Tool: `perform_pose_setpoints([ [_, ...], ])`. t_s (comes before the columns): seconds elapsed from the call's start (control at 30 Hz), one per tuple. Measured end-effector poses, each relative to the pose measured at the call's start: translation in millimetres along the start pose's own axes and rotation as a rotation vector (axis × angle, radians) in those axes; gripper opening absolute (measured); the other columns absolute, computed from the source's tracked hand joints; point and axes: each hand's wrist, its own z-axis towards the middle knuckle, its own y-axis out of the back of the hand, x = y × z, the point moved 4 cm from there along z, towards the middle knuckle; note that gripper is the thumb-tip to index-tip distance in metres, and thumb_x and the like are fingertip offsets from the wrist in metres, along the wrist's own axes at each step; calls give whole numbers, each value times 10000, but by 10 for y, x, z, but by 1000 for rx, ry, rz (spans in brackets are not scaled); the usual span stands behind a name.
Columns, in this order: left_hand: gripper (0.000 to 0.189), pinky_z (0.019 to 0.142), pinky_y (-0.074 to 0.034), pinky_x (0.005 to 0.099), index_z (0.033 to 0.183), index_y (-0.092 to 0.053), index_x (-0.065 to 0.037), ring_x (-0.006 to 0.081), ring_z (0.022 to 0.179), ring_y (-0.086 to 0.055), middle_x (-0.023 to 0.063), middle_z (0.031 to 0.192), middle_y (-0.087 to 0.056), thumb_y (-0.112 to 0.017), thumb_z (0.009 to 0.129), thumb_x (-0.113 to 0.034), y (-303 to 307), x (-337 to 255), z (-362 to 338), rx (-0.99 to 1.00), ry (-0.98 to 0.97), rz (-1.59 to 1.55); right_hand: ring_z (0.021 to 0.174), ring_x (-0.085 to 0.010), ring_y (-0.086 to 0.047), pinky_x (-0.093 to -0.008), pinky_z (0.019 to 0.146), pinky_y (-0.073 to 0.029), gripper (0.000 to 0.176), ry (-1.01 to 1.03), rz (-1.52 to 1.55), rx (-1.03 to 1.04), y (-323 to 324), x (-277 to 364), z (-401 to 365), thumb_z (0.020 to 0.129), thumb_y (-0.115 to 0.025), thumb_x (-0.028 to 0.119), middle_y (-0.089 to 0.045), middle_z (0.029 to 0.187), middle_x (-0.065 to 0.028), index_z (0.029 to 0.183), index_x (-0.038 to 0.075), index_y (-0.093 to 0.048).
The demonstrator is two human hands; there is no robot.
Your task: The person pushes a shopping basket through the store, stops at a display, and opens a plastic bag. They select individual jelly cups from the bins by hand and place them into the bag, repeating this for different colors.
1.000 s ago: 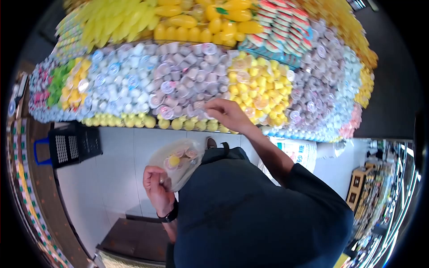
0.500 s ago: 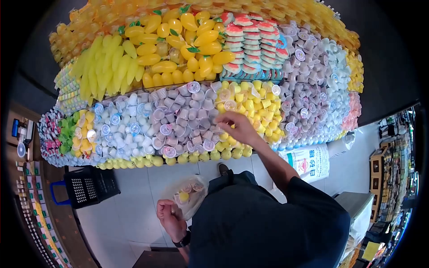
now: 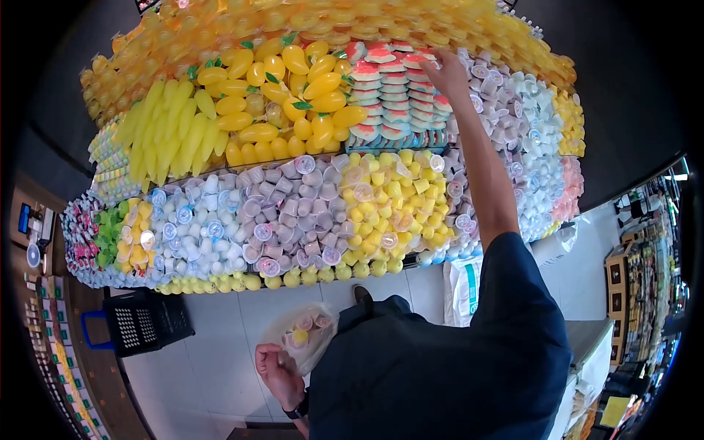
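Note:
My left hand (image 3: 279,374), with a dark watch on its wrist, is closed on a clear plastic bag (image 3: 323,326). Several small jelly cups (image 3: 302,334) lie inside the bag, one of them yellow. Stretched far across the display, my right hand (image 3: 445,73) is at the top right of the stacked red-and-white, slice-shaped packs (image 3: 394,88). Its thumb and forefinger look apart, with the fingertips over the packs; nothing is plainly held. Just right of that arm lie pale purple jelly cups (image 3: 506,84).
Yellow mango-shaped packs (image 3: 323,84) and long yellow-green packs (image 3: 176,125) fill the back left. In front are purple (image 3: 293,213), yellow (image 3: 396,202) and white jelly cups (image 3: 198,227). A black basket (image 3: 147,323) and a white sack (image 3: 462,290) stand on the floor.
My right hand has moved from over the purple and yellow cups, away and to the right, up to the red-and-white packs. The left hand still holds the bag.

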Motion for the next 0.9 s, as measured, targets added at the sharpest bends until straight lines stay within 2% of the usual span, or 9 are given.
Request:
perform_pose_setpoints([
  [0.23,136,505,-266,188,826,-545,-73,27,586,-390,-51,699,-448,-515,955,-40,-62,-38,-64,-2,10,-28,1072,-330,-659,-411,924,-519,658,-225,-55,313,-501,-322,265,728,-772,487,-690,1152,-178,1210,52,-662],
  [0.4,143,534,-289,187,827,-548,-72,34,606,-399,-43,689,-445,-511,964,-57,15,-9,-55,-89,-13,-14,980,-249,-689,-366,847,-546,658,-278,44,300,-440,-399,280,750,-803,481,-717,1073,-164,1190,10,-669],
  [0.47,144,631,-365,203,836,-559,-66,58,696,-456,-21,751,-498,-498,965,-52,-55,-65,-72,-1,78,-46,1010,-210,-668,-346,887,-522,569,-129,-50,220,-223,-509,345,813,-773,418,-703,1113,-139,1192,8,-667],
  [0.53,140,766,-416,237,864,-585,-60,92,838,-508,1,884,-566,-489,965,-60,21,-15,-26,-74,-11,59,1080,-159,-616,-299,954,-471,469,-228,243,154,-163,-940,314,904,-686,364,-666,1191,-68,1227,25,-650],
  [0.63,142,727,-392,212,855,-610,-52,68,801,-495,-22,868,-579,-500,938,-19,-64,-178,-32,-101,18,75,1078,-162,-619,-297,983,-460,387,-427,1015,187,286,305,-463,973,-602,262,-664,1169,-88,1226,-30,-627],
  [0.7,158,704,-387,208,872,-625,-50,55,788,-492,-21,873,-591,-489,942,-13,-9,-137,-32,-116,-21,105,1091,-170,-622,-296,1006,-445,392,-311,1193,445,369,1168,-1233,980,-590,254,-661,1177,-104,1256,-24,-596],
  [0.77,140,494,-275,182,875,-591,-76,4,565,-377,-64,689,-479,-503,984,-82,-106,-199,-7,-52,-36,112,1116,-189,-614,-309,1016,-442,404,-449,719,776,180,1664,-2056,961,-607,235,-658,1190,-115,1275,-17,-577],
  [0.83,146,483,-258,182,874,-596,-74,1,545,-358,-67,676,-477,-503,985,-79,-122,-200,15,-68,-34,137,1098,-168,-614,-314,973,-479,326,-439,1257,1194,45,2310,-2917,923,-626,154,-647,1188,-85,1217,14,-624],
  [0.9,151,471,-242,182,872,-601,-72,-2,524,-340,-70,663,-475,-503,986,-76,-153,-209,44,-57,-29,159,1055,-161,-627,-300,906,-502,319,-327,1434,1525,-134,2893,-3555,884,-693,191,-655,1138,-70,1160,37,-654],
])
